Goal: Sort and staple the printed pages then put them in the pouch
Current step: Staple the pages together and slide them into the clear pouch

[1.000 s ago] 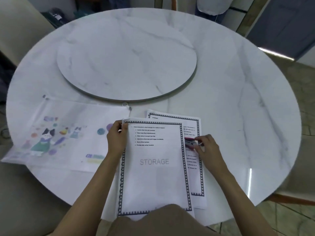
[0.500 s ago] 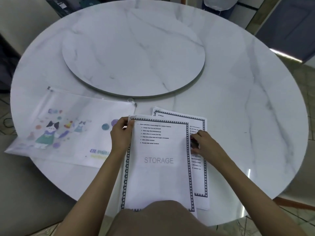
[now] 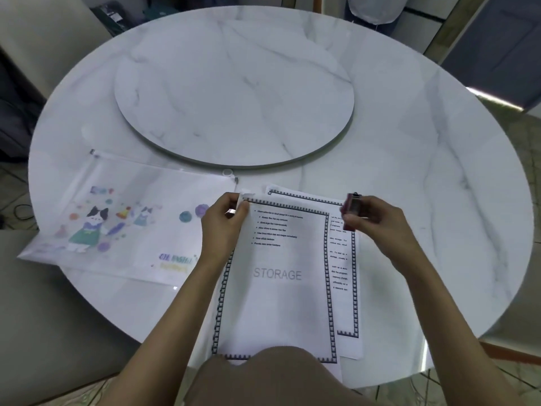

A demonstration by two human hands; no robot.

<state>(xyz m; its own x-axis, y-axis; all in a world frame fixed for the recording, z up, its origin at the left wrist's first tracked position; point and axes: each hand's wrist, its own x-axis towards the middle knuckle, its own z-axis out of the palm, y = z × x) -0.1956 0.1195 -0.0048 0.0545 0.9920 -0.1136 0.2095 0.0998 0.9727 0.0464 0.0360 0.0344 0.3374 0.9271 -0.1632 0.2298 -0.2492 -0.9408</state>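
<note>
A printed page headed STORAGE [image 3: 278, 288] lies on top of the near table edge, with a black block border. My left hand [image 3: 224, 224] pinches its upper left corner, lifted slightly. A second bordered page [image 3: 344, 265] sticks out from under it on the right. My right hand [image 3: 377, 224] is raised above that page and holds a small dark red stapler [image 3: 351, 205] upright between the fingers. A translucent zip pouch [image 3: 117, 218] with cartoon cat prints lies flat to the left, its zipper pull [image 3: 235, 179] near the pages' top left corner.
A round marble table [image 3: 424, 186] carries a raised marble turntable [image 3: 234, 86] in its middle. Pale chair seats sit at the left and lower left. A person in a white top stands beyond the far edge. Tiled floor shows on the right.
My right hand has picked the stapler up off the right page and lifted it. My left hand has raised the top left corner of the STORAGE page.
</note>
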